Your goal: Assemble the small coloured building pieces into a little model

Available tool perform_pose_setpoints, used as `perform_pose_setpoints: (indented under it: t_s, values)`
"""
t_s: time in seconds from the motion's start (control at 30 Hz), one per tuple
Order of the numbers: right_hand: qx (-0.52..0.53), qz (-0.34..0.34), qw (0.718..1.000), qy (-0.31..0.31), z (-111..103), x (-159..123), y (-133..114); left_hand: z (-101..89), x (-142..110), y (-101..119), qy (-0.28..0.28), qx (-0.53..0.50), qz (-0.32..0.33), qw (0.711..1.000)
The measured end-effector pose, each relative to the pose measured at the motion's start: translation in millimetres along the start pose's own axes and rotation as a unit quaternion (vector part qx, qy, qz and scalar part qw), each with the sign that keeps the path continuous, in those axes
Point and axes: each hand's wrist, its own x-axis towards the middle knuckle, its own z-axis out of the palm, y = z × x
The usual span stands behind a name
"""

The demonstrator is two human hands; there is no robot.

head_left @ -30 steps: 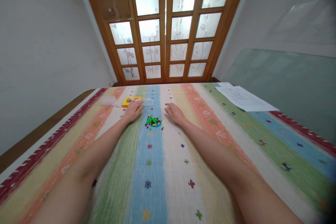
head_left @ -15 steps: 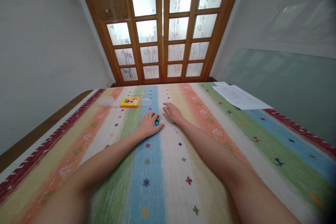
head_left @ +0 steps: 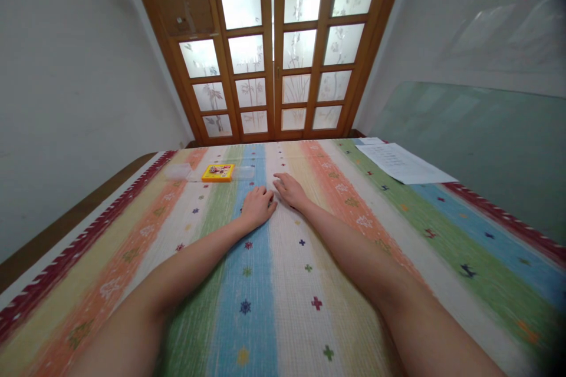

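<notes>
My left hand (head_left: pixel 258 206) rests on the blue and white stripes of the tablecloth, its fingers curled down and the thumb drawn in. Beneath it are small shiny blue-green things, their kind too small to tell and now almost wholly hidden by the fingers. Just to the right lies my right hand (head_left: pixel 289 189), palm down with fingers stretched forward and nothing in them. The fingertips of the two hands are close together but apart. Beyond my left hand a flat yellow box (head_left: pixel 218 173) with a printed picture lies on the cloth.
Clear plastic pieces lie on either side of the yellow box, one at its left (head_left: pixel 179 171) and one at its right (head_left: pixel 243 172). Printed paper sheets (head_left: pixel 404 164) rest at the far right of the striped tablecloth (head_left: pixel 247 330). Wooden glass-paned doors (head_left: pixel 276 88) stand behind the table.
My left hand has curled its fingers and drawn in its thumb over the shiny blue-green things, which showed between thumb and fingers before. My right hand has stayed in nearly the same place.
</notes>
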Motion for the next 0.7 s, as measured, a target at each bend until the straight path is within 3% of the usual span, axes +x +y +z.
perform_pose_setpoints:
  t_s: [0.17,0.27,0.4,0.7]
  values:
    - [-0.001,-0.006,1.000,0.000,-0.5,-0.3,0.0,2.9,-1.0,-4.0,0.031,0.000,-0.015,0.999]
    - [-0.001,-0.004,1.000,-0.002,-1.7,-1.0,-1.7,4.4,0.5,-12.1,0.022,-0.006,-0.019,1.000]
    - [-0.002,0.001,1.000,-0.005,-2.2,-1.5,-3.0,4.8,2.9,-21.4,0.016,-0.014,0.022,1.000]
    - [-0.004,0.006,1.000,-0.005,-1.6,-2.1,-1.5,4.5,5.3,-22.0,0.002,-0.016,0.037,0.999]
